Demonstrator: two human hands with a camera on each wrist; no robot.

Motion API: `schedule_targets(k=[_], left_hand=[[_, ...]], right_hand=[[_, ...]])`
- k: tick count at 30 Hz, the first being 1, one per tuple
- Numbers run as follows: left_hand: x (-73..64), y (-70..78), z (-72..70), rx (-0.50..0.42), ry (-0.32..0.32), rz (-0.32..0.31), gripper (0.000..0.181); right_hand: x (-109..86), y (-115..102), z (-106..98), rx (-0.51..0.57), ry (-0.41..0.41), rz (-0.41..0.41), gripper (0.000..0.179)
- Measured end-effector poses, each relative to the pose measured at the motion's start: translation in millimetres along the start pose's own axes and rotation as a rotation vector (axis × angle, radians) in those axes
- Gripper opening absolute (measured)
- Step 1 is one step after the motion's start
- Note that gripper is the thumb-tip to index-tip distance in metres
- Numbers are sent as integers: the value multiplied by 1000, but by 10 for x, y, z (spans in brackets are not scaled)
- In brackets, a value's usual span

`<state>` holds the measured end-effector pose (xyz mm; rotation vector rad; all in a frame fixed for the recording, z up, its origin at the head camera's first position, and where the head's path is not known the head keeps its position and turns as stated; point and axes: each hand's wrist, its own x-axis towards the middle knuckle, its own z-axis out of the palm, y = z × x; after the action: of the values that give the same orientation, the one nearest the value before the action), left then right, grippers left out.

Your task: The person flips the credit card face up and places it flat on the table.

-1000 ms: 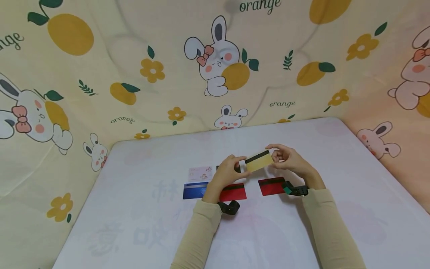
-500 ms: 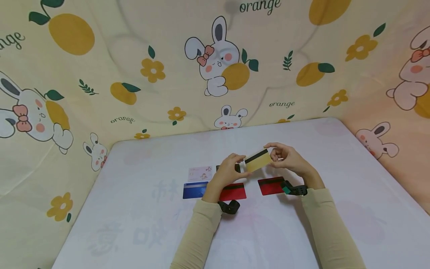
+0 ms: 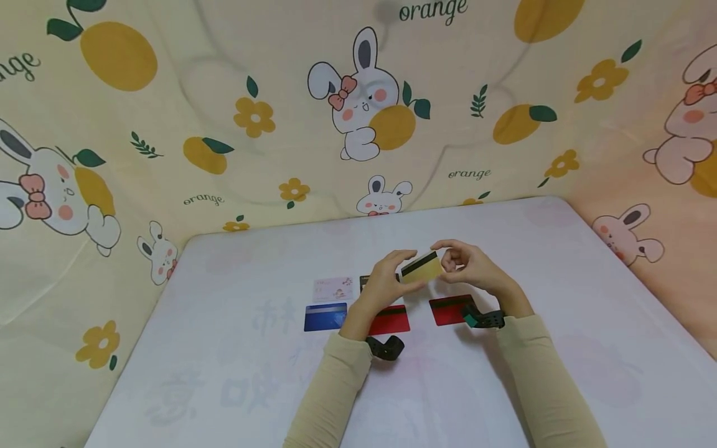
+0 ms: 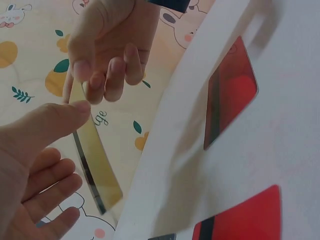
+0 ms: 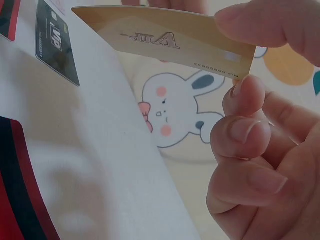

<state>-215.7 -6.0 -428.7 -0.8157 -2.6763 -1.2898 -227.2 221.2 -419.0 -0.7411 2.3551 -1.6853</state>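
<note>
gold card (image 3: 422,269) nudged slightly left | my left fingers (image 4: 70,117) and right fingers (image 5: 246,97) both pinching it, up over the desk (image 3: 252,261) | might bow and ping loose if I squeeze inward tbh

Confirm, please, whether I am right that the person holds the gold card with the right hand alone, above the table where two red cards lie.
Not with the right hand alone: the head view shows the left hand gripping the gold card too, so both hands hold it above the table where two red cards lie.
</note>
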Motion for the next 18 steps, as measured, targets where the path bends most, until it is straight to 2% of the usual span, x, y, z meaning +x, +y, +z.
schedule_targets(k=[4,11,18], left_hand=[[-11,44,2,-36,4,18,61],[-23,78,15,-10,3,35,59],[-19,84,7,-6,-2,27,57]], right_hand=[[17,-20,37,-22,-8,-3,52],[35,-40,79,-29,-32,-29,51],[49,-49,100,-43,-42,11,51]])
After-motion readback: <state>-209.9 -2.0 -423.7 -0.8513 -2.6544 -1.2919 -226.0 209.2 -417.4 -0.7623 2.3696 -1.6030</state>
